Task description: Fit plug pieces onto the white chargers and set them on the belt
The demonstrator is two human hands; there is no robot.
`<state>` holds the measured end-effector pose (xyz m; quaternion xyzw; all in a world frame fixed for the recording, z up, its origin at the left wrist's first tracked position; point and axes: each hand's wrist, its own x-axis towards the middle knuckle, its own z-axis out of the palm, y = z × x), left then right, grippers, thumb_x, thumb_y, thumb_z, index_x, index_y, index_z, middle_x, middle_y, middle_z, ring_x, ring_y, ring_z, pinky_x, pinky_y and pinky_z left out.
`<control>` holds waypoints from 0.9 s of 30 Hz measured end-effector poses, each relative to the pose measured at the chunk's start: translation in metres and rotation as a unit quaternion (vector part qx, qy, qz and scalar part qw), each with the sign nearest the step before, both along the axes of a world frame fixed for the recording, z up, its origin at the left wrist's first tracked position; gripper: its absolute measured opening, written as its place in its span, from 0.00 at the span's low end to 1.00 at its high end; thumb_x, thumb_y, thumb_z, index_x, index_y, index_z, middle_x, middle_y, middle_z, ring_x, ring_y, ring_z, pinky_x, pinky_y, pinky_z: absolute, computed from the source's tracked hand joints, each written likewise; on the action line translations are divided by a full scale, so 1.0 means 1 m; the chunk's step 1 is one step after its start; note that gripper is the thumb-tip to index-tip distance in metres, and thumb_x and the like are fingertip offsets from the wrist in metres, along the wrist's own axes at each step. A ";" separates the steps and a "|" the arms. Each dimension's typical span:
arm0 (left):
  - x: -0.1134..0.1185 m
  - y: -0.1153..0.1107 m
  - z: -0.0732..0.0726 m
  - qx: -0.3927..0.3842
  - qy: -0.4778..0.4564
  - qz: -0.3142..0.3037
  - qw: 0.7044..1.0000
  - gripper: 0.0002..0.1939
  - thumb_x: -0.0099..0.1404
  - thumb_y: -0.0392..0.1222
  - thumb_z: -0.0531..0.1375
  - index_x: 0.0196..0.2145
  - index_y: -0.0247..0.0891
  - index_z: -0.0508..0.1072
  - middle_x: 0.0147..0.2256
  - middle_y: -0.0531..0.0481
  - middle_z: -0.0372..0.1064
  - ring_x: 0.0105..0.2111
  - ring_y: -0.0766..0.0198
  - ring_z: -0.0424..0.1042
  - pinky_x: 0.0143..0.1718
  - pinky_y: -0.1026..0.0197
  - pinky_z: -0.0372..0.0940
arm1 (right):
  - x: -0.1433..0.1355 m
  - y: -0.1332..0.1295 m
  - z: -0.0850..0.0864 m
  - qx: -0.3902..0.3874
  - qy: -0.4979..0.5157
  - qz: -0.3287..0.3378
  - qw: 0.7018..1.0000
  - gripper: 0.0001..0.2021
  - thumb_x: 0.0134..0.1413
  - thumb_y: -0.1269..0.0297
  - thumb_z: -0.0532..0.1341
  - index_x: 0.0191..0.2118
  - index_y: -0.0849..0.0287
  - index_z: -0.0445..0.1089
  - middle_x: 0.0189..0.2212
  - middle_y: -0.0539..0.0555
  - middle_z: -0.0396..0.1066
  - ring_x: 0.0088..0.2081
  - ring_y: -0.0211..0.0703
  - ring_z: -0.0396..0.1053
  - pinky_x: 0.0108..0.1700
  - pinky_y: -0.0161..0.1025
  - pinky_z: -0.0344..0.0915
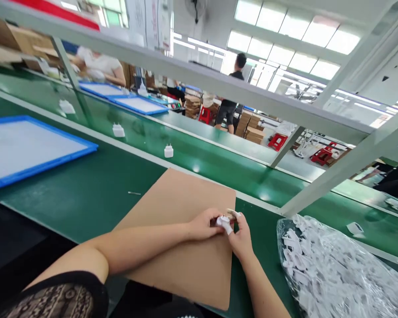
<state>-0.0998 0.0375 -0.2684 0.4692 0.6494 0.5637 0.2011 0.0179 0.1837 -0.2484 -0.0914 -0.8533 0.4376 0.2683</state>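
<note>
Both hands meet above the right side of a brown cardboard sheet (182,203). My left hand (204,225) reaches in from the left, its fingers closed around a small white plastic piece (221,219). From the right, my right hand (242,238) pinches at the same piece with thumb and forefinger. White covers appear to sit on those two fingertips. A small brownish patch shows between the fingers, too small to make out. The fingers partly hide the piece, so its exact kind cannot be told.
A clear plastic bag (345,269) full of white plastic parts lies at the right. White plug adapters (168,151) stand along the green conveyor belt (199,163) beyond a low rail. A blue-edged white tray (36,150) is at left. A slanting metal post (338,163) rises beside the bag.
</note>
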 end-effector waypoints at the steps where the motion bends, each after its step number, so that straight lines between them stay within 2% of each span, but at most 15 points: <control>1: -0.001 0.002 -0.002 -0.007 -0.001 0.006 1.000 0.15 0.60 0.49 0.69 0.41 0.39 0.78 0.38 0.47 0.75 0.37 0.57 0.73 0.40 0.57 0.68 | -0.002 0.001 -0.008 -0.061 0.019 -0.016 0.998 0.20 0.56 0.56 0.66 0.53 0.54 0.73 0.39 0.54 0.70 0.40 0.50 0.71 0.47 0.48 0.70; 3: -0.010 0.009 -0.006 -0.022 0.009 0.023 0.999 0.15 0.58 0.49 0.70 0.40 0.39 0.78 0.38 0.47 0.76 0.37 0.57 0.73 0.40 0.57 0.69 | -0.008 0.005 -0.022 -0.160 0.037 -0.042 0.986 0.28 0.54 0.50 0.67 0.58 0.55 0.69 0.38 0.54 0.72 0.38 0.50 0.73 0.44 0.48 0.72; 5: -0.029 0.022 -0.005 -0.048 0.025 0.067 0.996 0.15 0.58 0.46 0.70 0.42 0.40 0.78 0.40 0.47 0.77 0.39 0.56 0.75 0.42 0.56 0.70 | -0.015 0.009 -0.031 -0.203 0.039 -0.065 0.976 0.29 0.56 0.45 0.65 0.58 0.56 0.68 0.37 0.55 0.72 0.37 0.52 0.73 0.39 0.48 0.72; 9: -0.092 0.054 0.007 -0.104 0.076 0.189 0.974 0.14 0.59 0.39 0.67 0.44 0.39 0.77 0.42 0.45 0.79 0.41 0.54 0.77 0.46 0.55 0.70 | -0.020 0.012 -0.033 -0.160 0.041 -0.101 0.981 0.23 0.60 0.44 0.61 0.53 0.54 0.71 0.37 0.55 0.71 0.36 0.51 0.73 0.40 0.48 0.72; 12: -0.142 0.075 0.018 -0.131 0.109 0.258 0.951 0.11 0.62 0.40 0.65 0.43 0.39 0.77 0.44 0.42 0.78 0.44 0.51 0.76 0.48 0.52 0.68 | -0.020 0.009 -0.031 -0.117 0.038 -0.092 0.988 0.20 0.60 0.46 0.61 0.50 0.53 0.73 0.41 0.56 0.71 0.37 0.51 0.73 0.42 0.47 0.72; 15: -0.177 0.088 0.022 -0.156 0.134 0.329 0.922 0.11 0.64 0.41 0.64 0.44 0.40 0.76 0.49 0.40 0.77 0.51 0.47 0.74 0.52 0.52 0.65 | -0.020 0.007 -0.031 -0.104 0.035 -0.090 0.990 0.19 0.61 0.46 0.60 0.49 0.52 0.73 0.44 0.57 0.72 0.38 0.51 0.74 0.42 0.47 0.72; 18: -0.195 0.093 0.018 -0.187 0.138 0.375 0.897 0.11 0.65 0.43 0.63 0.45 0.41 0.76 0.51 0.38 0.76 0.55 0.45 0.73 0.53 0.52 0.64 | -0.019 0.006 -0.033 -0.094 0.016 -0.083 0.992 0.19 0.63 0.47 0.59 0.51 0.53 0.73 0.44 0.56 0.71 0.36 0.49 0.74 0.41 0.46 0.72; 23: -0.207 0.089 0.010 -0.232 0.127 0.403 0.876 0.18 0.65 0.45 0.62 0.51 0.40 0.74 0.52 0.36 0.76 0.55 0.44 0.74 0.53 0.51 0.66 | -0.017 0.003 -0.030 -0.057 -0.011 -0.083 0.995 0.15 0.62 0.52 0.59 0.47 0.54 0.74 0.42 0.55 0.72 0.34 0.47 0.74 0.39 0.45 0.71; 25: -0.206 0.086 0.011 -0.233 0.135 0.423 0.865 0.28 0.64 0.46 0.63 0.60 0.36 0.68 0.60 0.32 0.69 0.63 0.42 0.67 0.61 0.47 0.62 | -0.016 0.003 -0.028 -0.059 -0.025 -0.080 0.995 0.15 0.62 0.54 0.59 0.48 0.54 0.74 0.43 0.55 0.71 0.35 0.46 0.74 0.40 0.45 0.71; 27: -0.201 0.081 0.012 -0.207 0.164 0.456 0.850 0.41 0.62 0.49 0.65 0.67 0.29 0.58 0.69 0.26 0.54 0.71 0.40 0.51 0.69 0.43 0.51 | -0.015 0.004 -0.027 -0.071 -0.037 -0.070 0.994 0.15 0.63 0.55 0.58 0.50 0.55 0.73 0.46 0.56 0.71 0.37 0.46 0.74 0.42 0.45 0.71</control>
